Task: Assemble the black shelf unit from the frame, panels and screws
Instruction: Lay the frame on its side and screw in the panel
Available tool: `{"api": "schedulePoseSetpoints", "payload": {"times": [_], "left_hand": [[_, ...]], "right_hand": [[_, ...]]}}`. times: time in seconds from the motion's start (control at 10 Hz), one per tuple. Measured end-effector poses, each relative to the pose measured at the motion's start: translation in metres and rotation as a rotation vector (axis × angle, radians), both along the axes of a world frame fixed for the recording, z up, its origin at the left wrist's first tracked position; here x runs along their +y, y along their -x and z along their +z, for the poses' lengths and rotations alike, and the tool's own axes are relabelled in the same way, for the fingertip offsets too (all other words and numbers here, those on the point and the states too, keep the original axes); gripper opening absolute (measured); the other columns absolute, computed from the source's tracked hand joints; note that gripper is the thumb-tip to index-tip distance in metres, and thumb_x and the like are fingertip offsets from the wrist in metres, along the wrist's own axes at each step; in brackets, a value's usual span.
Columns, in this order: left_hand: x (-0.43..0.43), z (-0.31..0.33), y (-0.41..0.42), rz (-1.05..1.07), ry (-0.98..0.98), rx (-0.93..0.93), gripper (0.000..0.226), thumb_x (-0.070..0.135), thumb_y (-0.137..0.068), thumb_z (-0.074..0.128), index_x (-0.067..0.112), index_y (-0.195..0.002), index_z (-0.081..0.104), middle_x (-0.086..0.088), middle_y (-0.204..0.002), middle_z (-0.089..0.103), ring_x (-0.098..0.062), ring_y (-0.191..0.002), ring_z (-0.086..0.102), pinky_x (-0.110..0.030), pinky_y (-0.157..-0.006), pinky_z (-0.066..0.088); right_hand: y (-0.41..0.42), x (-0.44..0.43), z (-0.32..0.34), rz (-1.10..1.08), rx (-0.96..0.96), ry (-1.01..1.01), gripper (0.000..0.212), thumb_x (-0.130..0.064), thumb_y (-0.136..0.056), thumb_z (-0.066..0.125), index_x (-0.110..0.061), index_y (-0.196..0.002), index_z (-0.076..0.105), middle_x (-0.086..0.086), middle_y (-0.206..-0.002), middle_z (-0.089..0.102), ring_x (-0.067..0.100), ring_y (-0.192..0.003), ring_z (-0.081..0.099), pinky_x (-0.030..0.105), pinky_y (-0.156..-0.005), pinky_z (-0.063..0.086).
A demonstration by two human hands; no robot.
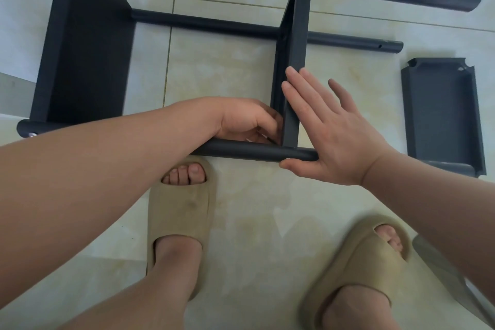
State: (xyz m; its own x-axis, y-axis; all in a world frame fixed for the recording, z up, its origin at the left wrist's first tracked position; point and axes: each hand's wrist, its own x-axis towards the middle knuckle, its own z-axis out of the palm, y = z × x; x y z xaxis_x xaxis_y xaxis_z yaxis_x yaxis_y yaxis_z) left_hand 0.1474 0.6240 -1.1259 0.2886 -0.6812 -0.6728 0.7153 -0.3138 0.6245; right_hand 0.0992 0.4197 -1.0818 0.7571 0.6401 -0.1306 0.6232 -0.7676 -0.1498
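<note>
Left hand had its fingers curled into the inner corner where the upright black middle panel met the near black round tube. Fingertips were tucked out of sight against the panel, so whether they pinched anything could not be told. Right hand was released and flat, straight fingers pressed on the panel's opposite face, thumb along the tube's end. The black shelf unit lay on its side on the pale tiled floor, just ahead of two beige foam slippers. Its wide black end panel stood at the left, top edge cut off by the frame. A small silver screw head showed at the near tube's left end, partly behind the forearm. A loose dark grey tray-shaped panel lay apart on the floor to the right. A blurred grey object at the lower right ran out of view, unidentifiable.
</note>
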Motion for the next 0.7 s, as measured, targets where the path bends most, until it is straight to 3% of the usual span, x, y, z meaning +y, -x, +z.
{"api": "schedulePoseSetpoints", "payload": {"times": [0.1, 0.2, 0.3, 0.7], "left_hand": [[0.0001, 0.0001, 0.0006, -0.07, -0.044, -0.053, 0.012, 0.005, -0.092, 0.056, 0.006, -0.092, 0.068, -0.006, -0.083, 0.074, -0.017, -0.078, 0.071, -0.029, -0.073, 0.055], [0.0003, 0.0007, 0.0014, -0.089, -0.057, -0.056, 0.007, 0.011, -0.081, 0.065, 0.007, -0.085, 0.07, -0.009, -0.081, 0.071, -0.019, -0.074, 0.069, -0.029, -0.073, 0.055], [0.0015, -0.0013, 0.0006, -0.074, -0.039, -0.043, 0.009, 0.002, -0.087, 0.061, 0.005, -0.085, 0.069, -0.007, -0.073, 0.07, -0.016, -0.065, 0.068, -0.024, -0.062, 0.054], [0.0007, 0.0037, 0.0005, -0.025, 0.017, -0.008, 0.016, -0.005, -0.091, 0.055, 0.006, -0.084, 0.064, -0.002, -0.066, 0.068, -0.012, -0.059, 0.067, -0.021, -0.058, 0.052]], "right_hand": [[0.0005, -0.0005, -0.0005, 0.002, -0.005, -0.002, 0.106, -0.077, -0.086, 0.037, -0.004, -0.16, 0.015, 0.01, -0.169, 0.004, 0.026, -0.156, 0.004, 0.058, -0.122, 0.017], [0.0002, -0.0005, -0.0007, 0.002, -0.007, -0.008, 0.106, -0.077, -0.087, 0.037, -0.003, -0.16, 0.016, 0.011, -0.169, 0.005, 0.026, -0.156, 0.005, 0.058, -0.121, 0.018], [0.0003, -0.0006, -0.001, 0.002, -0.01, -0.008, 0.106, -0.077, -0.087, 0.038, -0.003, -0.16, 0.016, 0.011, -0.169, 0.005, 0.026, -0.156, 0.005, 0.059, -0.121, 0.018], [0.0004, -0.0001, 0.0005, -0.002, -0.002, -0.002, 0.106, -0.077, -0.086, 0.038, -0.004, -0.16, 0.016, 0.01, -0.169, 0.005, 0.025, -0.156, 0.004, 0.057, -0.122, 0.016]]}}
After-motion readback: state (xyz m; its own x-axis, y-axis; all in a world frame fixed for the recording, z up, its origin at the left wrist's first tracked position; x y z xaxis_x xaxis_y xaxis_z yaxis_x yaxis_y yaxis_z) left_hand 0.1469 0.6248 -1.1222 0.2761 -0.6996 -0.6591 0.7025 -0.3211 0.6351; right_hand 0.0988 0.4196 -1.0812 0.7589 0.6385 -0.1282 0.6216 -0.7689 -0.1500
